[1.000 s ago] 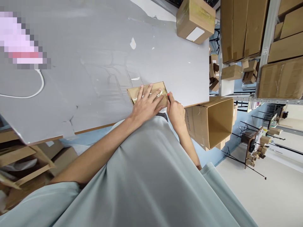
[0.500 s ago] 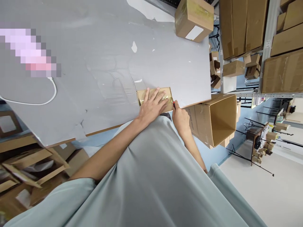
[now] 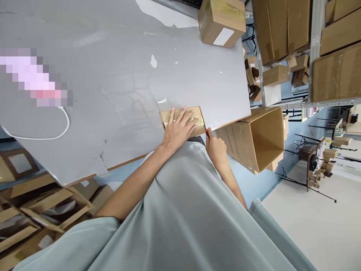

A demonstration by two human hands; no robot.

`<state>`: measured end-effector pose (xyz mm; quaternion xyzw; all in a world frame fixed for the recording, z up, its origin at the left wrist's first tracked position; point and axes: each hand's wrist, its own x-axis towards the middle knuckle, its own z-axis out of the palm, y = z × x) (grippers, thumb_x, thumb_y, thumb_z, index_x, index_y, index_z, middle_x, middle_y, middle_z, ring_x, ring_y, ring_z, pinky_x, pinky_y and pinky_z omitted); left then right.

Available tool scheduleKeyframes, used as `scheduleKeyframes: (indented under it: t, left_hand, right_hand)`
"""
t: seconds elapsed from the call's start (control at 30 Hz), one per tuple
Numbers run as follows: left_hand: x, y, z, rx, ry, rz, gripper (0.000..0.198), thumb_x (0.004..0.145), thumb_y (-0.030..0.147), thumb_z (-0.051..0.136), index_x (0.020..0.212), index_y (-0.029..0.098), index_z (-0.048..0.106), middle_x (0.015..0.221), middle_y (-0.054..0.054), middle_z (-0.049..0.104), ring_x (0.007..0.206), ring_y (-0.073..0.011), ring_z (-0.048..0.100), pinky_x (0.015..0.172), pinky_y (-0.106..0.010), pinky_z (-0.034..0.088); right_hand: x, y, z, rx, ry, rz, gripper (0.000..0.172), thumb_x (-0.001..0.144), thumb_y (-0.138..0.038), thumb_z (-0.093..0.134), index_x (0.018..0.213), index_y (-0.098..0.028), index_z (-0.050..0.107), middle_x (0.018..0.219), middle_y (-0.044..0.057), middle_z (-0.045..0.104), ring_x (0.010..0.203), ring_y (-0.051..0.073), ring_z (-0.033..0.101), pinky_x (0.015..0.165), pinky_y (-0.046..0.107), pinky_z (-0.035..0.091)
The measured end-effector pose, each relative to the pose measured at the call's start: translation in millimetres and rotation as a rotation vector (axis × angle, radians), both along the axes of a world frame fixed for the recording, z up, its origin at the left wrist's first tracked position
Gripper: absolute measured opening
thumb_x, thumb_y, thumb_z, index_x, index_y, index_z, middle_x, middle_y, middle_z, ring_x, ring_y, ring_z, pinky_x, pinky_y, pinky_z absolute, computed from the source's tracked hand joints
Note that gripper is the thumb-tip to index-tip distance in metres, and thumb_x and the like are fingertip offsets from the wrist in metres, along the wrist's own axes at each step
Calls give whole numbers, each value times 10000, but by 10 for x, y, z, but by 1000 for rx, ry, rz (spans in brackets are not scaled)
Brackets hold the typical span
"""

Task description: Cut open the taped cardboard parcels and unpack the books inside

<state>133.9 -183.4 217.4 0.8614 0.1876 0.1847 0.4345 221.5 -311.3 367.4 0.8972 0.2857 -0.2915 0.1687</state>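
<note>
A small flat cardboard box (image 3: 200,121) with shiny tape across its top lies at the near edge of the grey table. My left hand (image 3: 180,124) rests flat on it, fingers spread, covering much of the lid. At the box's right end, close to its near corner, my right hand (image 3: 216,148) is closed around a small red and black box cutter (image 3: 207,132). The cutter's tip is too small to make out, and most of its handle is hidden in my fingers.
The grey table (image 3: 118,67) has torn patches. A taped carton (image 3: 222,22) stands at its far right, and a white cable (image 3: 67,120) lies left. An open carton (image 3: 242,143) is beyond the right edge. Open boxes (image 3: 56,210) sit lower left; shelves of cartons (image 3: 335,75) stand right.
My right hand and the cutter have shifted slightly toward me along the box's right end. My left hand stays pressed on the box. The whole view has turned a little.
</note>
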Motion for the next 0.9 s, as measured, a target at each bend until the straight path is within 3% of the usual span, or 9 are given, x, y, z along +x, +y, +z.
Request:
scheduleKeyframes:
  t: [0.1,0.17,0.23,0.3,0.4,0.5,0.6,0.7,0.9]
  left_hand:
    - [-132,105,-58,22,-9,7,474,1160,453,531,1591,308,663,1713,-123,614,1702,-388,445,1437,-770,171]
    - [-305,181,-129,41,-22,40,537,1155,499,545,1647,290,603,1728,-141,593,1690,-385,465,1440,-742,202]
    - [-551,249,-212,64,-21,93,568,1152,524,550,1665,282,577,1740,-154,576,1689,-386,467,1432,-724,242]
    - [-852,304,-281,90,0,153,564,1153,532,537,1662,292,578,1748,-157,566,1699,-388,451,1418,-715,278]
    - [-1331,364,-320,125,50,261,529,1163,517,500,1637,311,611,1739,-155,573,1698,-383,447,1395,-700,320]
    - [-1731,378,-295,100,109,418,513,1170,498,474,1595,279,663,1680,-179,606,1623,-364,525,1335,-633,429]
    - [-1978,335,-289,-6,147,587,545,1180,509,434,1572,232,692,1526,-194,669,1454,-321,644,1229,-530,542]
    - [-2032,255,-368,-124,166,696,577,1184,505,382,1575,221,696,1410,-171,697,1355,-294,686,1205,-487,559]
    - [-1499,93,-732,-338,133,675,607,1170,514,367,1585,207,685,1440,-163,723,1391,-297,673,1260,-516,523]
  right_hand:
    - [57,-130,10,196,-9,-30,589,1213,-361,389,1780,-207,434,1186,160,872,1022,324,842,887,358,598]
    - [192,-215,-169,385,-39,-94,580,1199,-468,419,1692,-187,539,1185,167,865,1008,331,836,870,363,598]
    - [384,-257,-499,517,-7,-188,530,1158,-562,492,1380,-150,741,1049,163,857,934,319,827,840,354,601]
    - [566,-231,-904,580,126,-315,469,1134,-541,505,1098,-155,768,844,111,808,766,261,793,754,317,597]
    - [683,-74,-1438,670,316,-484,396,1079,-547,582,1022,-176,709,707,21,713,624,194,712,627,266,580]
    - [584,138,-1726,690,473,-561,409,1005,-593,700,998,-185,687,673,-32,640,570,156,643,527,232,547]
    - [388,317,-1805,680,591,-559,416,986,-596,747,966,-186,682,694,-44,617,519,112,574,476,208,502]
    - [277,402,-1775,699,604,-536,418,1019,-595,712,933,-189,656,720,-30,634,511,97,558,481,205,498]
    - [666,286,-1487,750,412,-439,387,1035,-557,644,1017,-174,696,774,-1,688,648,143,661,552,219,560]
